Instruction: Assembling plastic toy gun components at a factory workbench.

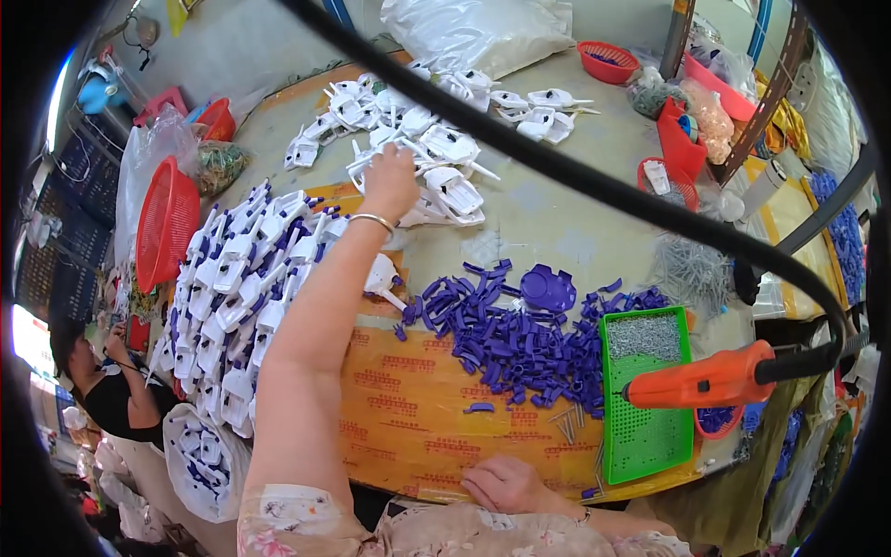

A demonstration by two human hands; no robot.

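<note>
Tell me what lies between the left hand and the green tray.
In the head view, going from the left hand to the green tray: white parts, bare table, a round purple piece, then heaped small purple pieces.

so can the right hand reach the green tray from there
Likely yes: the right hand rests close by, with little but loose screws lying between it and the green perforated tray.

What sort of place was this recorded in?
Probably a small assembly workshop: the worktable holds heaps of matching white plastic parts and loose purple pieces, beside a green tray of small metal fasteners and an orange power tool.
</note>
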